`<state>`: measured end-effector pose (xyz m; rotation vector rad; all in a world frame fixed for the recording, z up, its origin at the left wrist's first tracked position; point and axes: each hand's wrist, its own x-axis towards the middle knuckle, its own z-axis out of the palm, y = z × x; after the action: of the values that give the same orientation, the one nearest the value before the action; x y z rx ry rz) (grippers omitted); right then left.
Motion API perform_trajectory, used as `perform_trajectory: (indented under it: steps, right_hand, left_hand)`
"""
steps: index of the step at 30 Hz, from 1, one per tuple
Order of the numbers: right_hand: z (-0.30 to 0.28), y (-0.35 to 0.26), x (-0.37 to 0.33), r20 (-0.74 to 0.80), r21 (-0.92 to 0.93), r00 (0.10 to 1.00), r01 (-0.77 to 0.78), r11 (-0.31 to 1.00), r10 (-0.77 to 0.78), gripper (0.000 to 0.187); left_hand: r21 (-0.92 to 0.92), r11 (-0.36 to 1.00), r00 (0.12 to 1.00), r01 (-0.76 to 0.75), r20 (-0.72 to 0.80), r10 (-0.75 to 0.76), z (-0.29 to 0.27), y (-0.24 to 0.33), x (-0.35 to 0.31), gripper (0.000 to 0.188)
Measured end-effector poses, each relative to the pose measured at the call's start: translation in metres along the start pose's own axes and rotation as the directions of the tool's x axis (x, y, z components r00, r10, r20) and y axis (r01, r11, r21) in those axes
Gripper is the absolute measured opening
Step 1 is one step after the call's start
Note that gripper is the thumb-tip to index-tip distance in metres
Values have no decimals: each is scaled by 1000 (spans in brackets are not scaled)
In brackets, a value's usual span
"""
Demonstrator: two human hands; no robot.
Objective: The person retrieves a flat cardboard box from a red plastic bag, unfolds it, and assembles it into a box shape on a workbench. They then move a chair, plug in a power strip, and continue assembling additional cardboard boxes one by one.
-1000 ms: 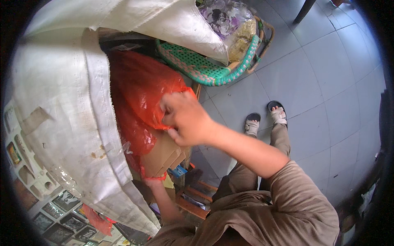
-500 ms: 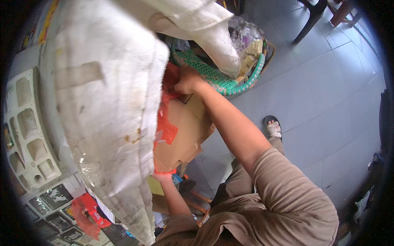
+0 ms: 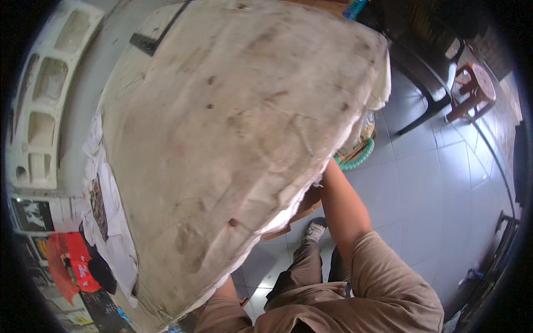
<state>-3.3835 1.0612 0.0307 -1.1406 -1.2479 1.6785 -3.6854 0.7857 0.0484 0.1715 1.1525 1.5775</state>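
Note:
A broad, stained off-white cloth surface point(image 3: 233, 127) fills the middle of the view and covers both of my hands. My right forearm point(image 3: 345, 208) reaches under its right edge, close to a cardboard box point(image 3: 304, 213) of which only a brown strip shows. Of my left arm, a short piece of forearm point(image 3: 225, 291) appears at the lower edge of the cloth. What either hand touches is hidden. Just beyond my right forearm, the green woven rim of a basket point(image 3: 360, 158) peeks out.
A dark plastic chair point(image 3: 425, 91) and a reddish-brown stool point(image 3: 474, 91) stand at the far right on grey floor tiles point(image 3: 422, 188). At left are a pale ventilation block point(image 3: 50, 83), crumpled white cloth point(image 3: 114, 216) and a red plastic bag point(image 3: 75, 261).
The cloth surface now spreads across the view, covering the hands, red plastic and most of the basket and cardboard that showed before. My view has shifted, and the stool is fully visible.

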Motion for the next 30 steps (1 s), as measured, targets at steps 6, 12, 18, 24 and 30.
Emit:
perform_trajectory:
  steps: [6,12,18,24,30]
  right_hand:
    - [-4,-56,-25,-81,81,997,-2,997,9,44]
    - [-20,-103,-71,-93,51,995,-27,998,31,39]
    - [-37,-114,-155,-19,-210,992,-127,969,126,28]
    - [-64,-114,-234,23,-343,959,-259,903,284,31]
    - [-84,-83,-293,61,-446,899,-363,818,433,31]
  left_hand:
    - [-61,998,999,15,47,-12,-1,0,-20,53]
    - [-76,996,990,48,139,-38,21,-6,-67,53]
    - [-68,986,986,154,80,-148,54,-34,-183,54]
    - [125,971,965,204,-192,-178,69,-68,-295,53]
    - [-82,958,951,274,-121,-283,84,-80,-362,50]
